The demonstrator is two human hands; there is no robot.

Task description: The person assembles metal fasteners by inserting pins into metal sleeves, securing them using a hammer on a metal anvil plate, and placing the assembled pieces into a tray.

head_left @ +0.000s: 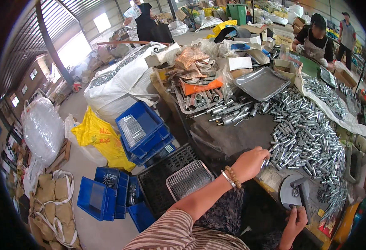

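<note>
My left hand [249, 164] reaches over the bench with its fingers closed around a small shiny metal piece [266, 158]. This piece is mostly hidden by the fingers. Beside that hand spreads a large heap of silver metal anchor sleeves and bolts [306, 139]. Low at the right, my right hand [297, 223] has thumb and fingers pinched together at the lower edge of a round grey plate [287, 192]. What they pinch is too small to make out. A dark T-shaped metal bar [303, 195] stands over the plate, close to the right fingertips.
A metal tray [262, 83] lies beyond the heap, near larger tubular parts [233, 112]. To my left are stacked blue bins [139, 125], a black crate [147, 183] holding a tray of rods [190, 179], and a yellow sack [99, 133]. A co-worker [316, 41] works at the far right.
</note>
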